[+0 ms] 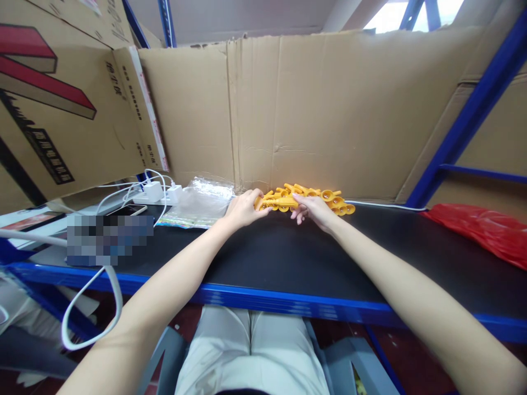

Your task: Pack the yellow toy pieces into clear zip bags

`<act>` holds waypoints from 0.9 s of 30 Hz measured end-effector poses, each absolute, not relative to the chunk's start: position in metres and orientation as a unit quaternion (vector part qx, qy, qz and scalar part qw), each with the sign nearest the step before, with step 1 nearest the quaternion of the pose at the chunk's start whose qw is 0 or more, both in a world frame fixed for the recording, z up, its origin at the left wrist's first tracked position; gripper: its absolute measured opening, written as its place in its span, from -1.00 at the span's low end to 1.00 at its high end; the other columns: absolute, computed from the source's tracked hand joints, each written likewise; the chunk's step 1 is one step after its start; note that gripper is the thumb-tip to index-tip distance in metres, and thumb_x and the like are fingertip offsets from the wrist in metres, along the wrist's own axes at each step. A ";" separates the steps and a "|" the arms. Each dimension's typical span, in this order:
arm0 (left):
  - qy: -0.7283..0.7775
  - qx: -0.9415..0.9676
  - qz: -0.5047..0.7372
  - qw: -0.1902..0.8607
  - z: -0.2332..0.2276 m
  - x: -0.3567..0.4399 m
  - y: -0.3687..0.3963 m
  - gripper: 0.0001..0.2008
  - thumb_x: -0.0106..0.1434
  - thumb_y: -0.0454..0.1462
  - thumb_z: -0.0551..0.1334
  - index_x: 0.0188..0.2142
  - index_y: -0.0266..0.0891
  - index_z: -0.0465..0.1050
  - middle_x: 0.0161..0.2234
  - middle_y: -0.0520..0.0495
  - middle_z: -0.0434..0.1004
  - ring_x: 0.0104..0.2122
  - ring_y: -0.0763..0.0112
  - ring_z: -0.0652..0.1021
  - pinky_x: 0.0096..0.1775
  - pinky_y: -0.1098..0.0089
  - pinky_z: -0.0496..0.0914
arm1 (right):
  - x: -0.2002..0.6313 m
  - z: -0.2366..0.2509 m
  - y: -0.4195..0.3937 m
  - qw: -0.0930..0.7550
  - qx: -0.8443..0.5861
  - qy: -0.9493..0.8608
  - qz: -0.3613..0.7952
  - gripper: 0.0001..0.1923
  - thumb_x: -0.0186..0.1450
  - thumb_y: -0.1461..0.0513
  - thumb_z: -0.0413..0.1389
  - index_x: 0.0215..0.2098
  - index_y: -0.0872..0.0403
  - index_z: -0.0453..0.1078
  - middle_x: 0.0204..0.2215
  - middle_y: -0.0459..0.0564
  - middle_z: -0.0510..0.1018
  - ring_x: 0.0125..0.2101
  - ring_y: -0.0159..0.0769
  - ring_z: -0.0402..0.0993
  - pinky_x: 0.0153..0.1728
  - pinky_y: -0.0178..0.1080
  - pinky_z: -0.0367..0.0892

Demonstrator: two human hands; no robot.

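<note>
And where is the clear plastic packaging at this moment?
In the head view, the clear plastic packaging lies left of centre on the black tabletop, between the white adapters and the left hand.

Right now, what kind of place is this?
Probably a small workshop or packing spot. There's a black worktop on a blue metal frame, a tall cardboard sheet standing behind it, and a heap of similar orange-yellow pieces.

Over on the black worktop [263, 258], blue along its front edge, lie yellow spoon-like pieces [327, 195] heaped centrally, clear plastic bags [200, 202] left of them, crumpled red plastic [486, 230] far right
</note>
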State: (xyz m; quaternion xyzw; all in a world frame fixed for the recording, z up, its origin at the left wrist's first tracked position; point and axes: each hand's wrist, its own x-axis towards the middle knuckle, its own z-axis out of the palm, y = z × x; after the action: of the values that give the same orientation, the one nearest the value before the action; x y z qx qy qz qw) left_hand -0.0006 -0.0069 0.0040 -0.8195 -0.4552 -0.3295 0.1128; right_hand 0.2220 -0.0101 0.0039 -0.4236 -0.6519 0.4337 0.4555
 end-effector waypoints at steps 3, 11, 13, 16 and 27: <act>-0.453 -0.823 -0.320 0.124 0.005 0.000 -0.009 -0.60 0.11 0.01 0.15 -0.16 -0.17 0.27 -0.27 -0.07 0.45 -0.33 0.36 0.46 -0.35 0.42 0.26 | 0.221 0.005 -0.011 0.457 -0.425 -0.637 0.453 -0.57 0.13 -0.06 0.06 -0.47 0.18 0.40 -0.65 0.03 0.49 -0.75 -0.43 0.33 -0.73 -0.33 0.21; -0.467 -0.819 -0.308 0.124 0.007 0.002 -0.012 -0.60 0.14 0.00 0.12 -0.12 -0.17 0.24 -0.21 -0.10 0.39 -0.26 0.29 0.46 -0.28 0.36 0.30 | 0.218 0.005 -0.013 0.467 -0.425 -0.608 0.482 -0.59 0.13 -0.05 0.07 -0.46 0.16 0.38 -0.65 0.02 0.50 -0.71 -0.39 0.38 -0.65 -0.30 0.31; -0.460 -0.823 -0.317 0.105 0.006 0.003 -0.013 -0.54 0.14 0.00 0.12 -0.04 -0.16 0.20 -0.14 -0.13 0.36 -0.22 0.26 0.46 -0.25 0.33 0.32 | 0.218 0.006 -0.014 0.483 -0.413 -0.595 0.492 -0.62 0.14 -0.03 0.08 -0.44 0.15 0.37 -0.60 0.02 0.51 -0.63 -0.35 0.44 -0.55 -0.26 0.38; -0.426 -0.845 -0.320 0.047 0.002 0.004 -0.013 -0.33 0.11 0.01 0.14 0.15 -0.13 -0.04 0.03 -0.19 0.23 -0.14 0.22 0.44 -0.22 0.30 0.35 | 0.223 0.012 -0.011 0.532 -0.394 -0.567 0.490 -0.68 0.13 0.02 0.12 -0.39 0.13 0.35 -0.56 0.00 0.52 -0.56 -0.33 0.47 -0.45 -0.23 0.42; -0.373 -0.902 -0.212 -0.051 -0.018 0.000 0.002 -0.41 0.13 -0.13 0.14 0.14 -0.14 0.06 0.13 -0.21 0.12 -0.18 0.30 0.47 -0.17 0.33 0.35 | 0.308 0.015 0.022 0.674 -0.521 -0.520 -0.067 -0.56 0.07 -0.01 0.11 -0.21 0.07 0.17 -0.22 0.09 0.45 -0.23 -0.22 0.43 -0.20 -0.16 0.34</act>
State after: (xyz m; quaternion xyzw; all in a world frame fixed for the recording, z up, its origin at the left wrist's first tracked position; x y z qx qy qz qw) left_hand -0.0001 0.0020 -0.0181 -0.9017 -0.3733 -0.2120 -0.0512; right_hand 0.3079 0.0217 0.0153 -0.5214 -0.5196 -0.0667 0.6736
